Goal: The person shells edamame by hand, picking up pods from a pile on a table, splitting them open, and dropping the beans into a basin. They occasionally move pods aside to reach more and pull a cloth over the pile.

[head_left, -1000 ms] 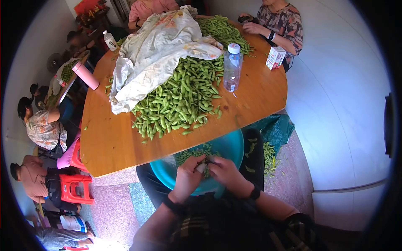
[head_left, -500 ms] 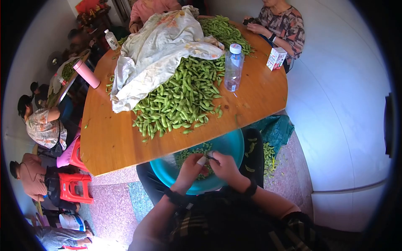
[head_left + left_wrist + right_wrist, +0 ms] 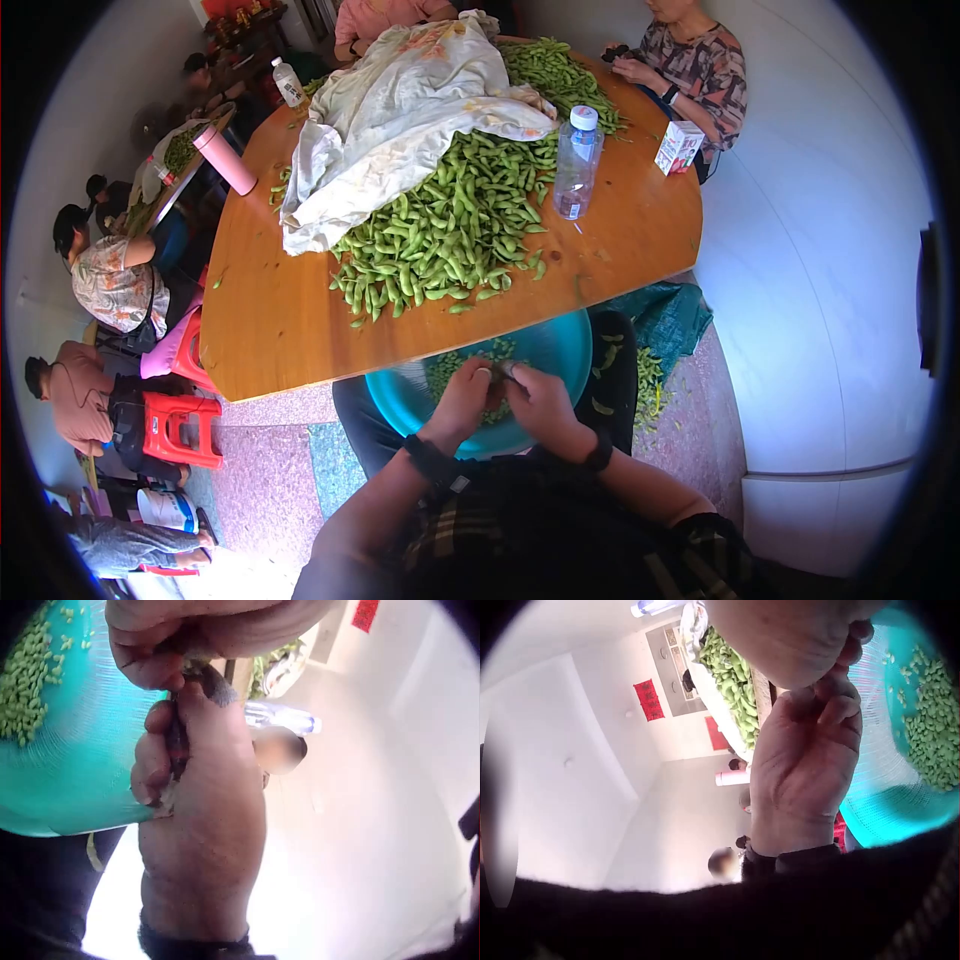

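Over a turquoise basin with shelled green beans in it, both hands meet at the fingertips. In the left wrist view the left hand, at the top, pinches a small green pod, mostly hidden by fingers. The right hand comes up from below, fingers curled round a narrow dark thing; a grey cover sits at its thumb. The right wrist view shows the left hand palm up, with the right hand close above.
A wooden table bears a heap of green pods, a stained white cloth, a clear bottle, a pink flask and a small carton. Pods lie by a green bag at right. Several people sit around.
The head view has shifted, so the table and its things stand farther right and slightly higher. Both hands have stayed together over the basin, with small turns of the fingers.
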Demonstrator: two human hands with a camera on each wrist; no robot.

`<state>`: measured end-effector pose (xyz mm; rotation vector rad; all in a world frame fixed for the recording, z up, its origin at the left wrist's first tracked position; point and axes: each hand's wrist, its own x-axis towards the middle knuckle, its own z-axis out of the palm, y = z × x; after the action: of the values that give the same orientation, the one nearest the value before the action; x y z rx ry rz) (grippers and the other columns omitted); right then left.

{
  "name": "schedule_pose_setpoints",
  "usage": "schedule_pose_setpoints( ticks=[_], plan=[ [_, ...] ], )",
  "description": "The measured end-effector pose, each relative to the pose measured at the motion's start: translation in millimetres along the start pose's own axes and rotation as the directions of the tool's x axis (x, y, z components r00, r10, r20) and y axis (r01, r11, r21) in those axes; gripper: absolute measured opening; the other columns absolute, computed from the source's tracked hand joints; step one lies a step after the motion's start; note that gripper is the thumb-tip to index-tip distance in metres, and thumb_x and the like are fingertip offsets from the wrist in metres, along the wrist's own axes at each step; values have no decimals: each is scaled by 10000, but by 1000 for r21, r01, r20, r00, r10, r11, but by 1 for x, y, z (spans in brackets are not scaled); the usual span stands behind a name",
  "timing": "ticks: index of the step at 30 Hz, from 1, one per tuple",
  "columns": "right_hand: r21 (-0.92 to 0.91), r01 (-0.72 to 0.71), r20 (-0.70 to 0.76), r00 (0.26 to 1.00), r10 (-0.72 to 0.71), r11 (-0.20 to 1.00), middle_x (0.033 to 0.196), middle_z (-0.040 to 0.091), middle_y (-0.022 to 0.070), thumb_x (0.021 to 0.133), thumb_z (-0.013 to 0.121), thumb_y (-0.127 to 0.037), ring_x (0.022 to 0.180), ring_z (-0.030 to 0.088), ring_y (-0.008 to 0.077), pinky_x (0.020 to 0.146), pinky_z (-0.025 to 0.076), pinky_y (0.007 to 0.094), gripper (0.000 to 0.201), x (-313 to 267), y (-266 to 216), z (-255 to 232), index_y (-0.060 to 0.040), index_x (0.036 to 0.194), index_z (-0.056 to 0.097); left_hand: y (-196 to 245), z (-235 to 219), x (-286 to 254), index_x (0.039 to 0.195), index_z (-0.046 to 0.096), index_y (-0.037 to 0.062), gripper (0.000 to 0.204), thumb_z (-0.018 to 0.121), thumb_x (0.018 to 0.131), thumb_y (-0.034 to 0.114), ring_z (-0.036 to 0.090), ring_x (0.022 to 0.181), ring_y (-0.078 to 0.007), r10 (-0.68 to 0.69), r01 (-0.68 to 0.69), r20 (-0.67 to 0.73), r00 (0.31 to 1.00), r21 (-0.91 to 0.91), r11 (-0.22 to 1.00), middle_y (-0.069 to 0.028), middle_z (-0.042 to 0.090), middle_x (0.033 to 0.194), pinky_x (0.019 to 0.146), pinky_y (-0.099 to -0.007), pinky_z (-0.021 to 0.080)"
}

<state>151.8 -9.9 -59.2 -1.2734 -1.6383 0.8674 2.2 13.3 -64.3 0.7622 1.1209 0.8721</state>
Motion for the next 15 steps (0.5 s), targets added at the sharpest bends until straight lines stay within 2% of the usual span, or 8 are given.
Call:
schedule_pose_setpoints(
  ticks=[1,6,9,11,12,13,14,15],
  plan=[
    [-5,19,-2,1000,-19,1000,833,609,216,873,593,-80,787,604,420,617,473,446,121,0,0,0,-6,967,607,1,-1,0,1030,519,-8,181,386,920,46,490,627,-154,-49,49,20,999,-10,999,-64,540,782,574,-283,395],
    [51,36,-32,999,-34,998,800,608,225,888,594,-78,737,595,427,591,471,419,114,2,3,4,1,968,606,2,-4,2,1018,515,5,199,400,856,0,500,694,-163,-79,83,50,996,-100,992,-66,535,819,632,-292,424],
    [127,-37,-17,999,40,991,757,601,230,905,590,-85,690,600,418,567,465,393,117,2,2,0,11,968,610,-1,-11,1,1000,542,-4,219,412,823,-5,533,751,-185,-84,100,107,991,-155,983,-84,560,845,698,-306,454],
    [135,-71,-102,991,86,988,726,591,224,914,583,-85,638,606,383,550,463,371,115,3,-10,-11,14,965,611,-13,-26,3,986,572,-20,237,415,811,1,565,782,-199,-77,107,158,984,-192,976,-104,594,870,736,-314,473],
    [138,-70,-103,991,84,988,726,591,224,914,583,-85,638,606,383,550,463,371,115,4,-13,-19,14,965,611,-21,-35,4,969,602,-9,232,436,808,10,587,839,-212,47,-86,189,981,203,975,-119,623,939,766,-343,479],
    [97,-97,-159,981,112,991,737,598,224,914,584,-85,637,622,352,555,469,367,120,4,-13,-32,13,976,616,-28,-43,6,952,632,1,228,457,806,19,609,896,-224,147,-276,266,953,554,786,-134,652,1009,796,-372,486],
    [57,-125,-218,967,135,990,748,605,223,914,586,-86,635,637,321,559,475,362,127,4,-8,-46,12,987,621,-24,-42,1,952,632,1,228,457,806,19,609,896,-224,148,-279,269,952,558,782,-134,652,1009,796,-372,486],
    [-125,-99,-230,971,68,987,788,641,217,918,598,-102,656,662,281,585,498,351,167,3,4,-65,-6,1049,638,-12,-37,-11,954,664,27,225,491,811,36,608,985,-219,326,-417,282,902,762,495,-141,655,1096,843,-391,482]
  ],
)
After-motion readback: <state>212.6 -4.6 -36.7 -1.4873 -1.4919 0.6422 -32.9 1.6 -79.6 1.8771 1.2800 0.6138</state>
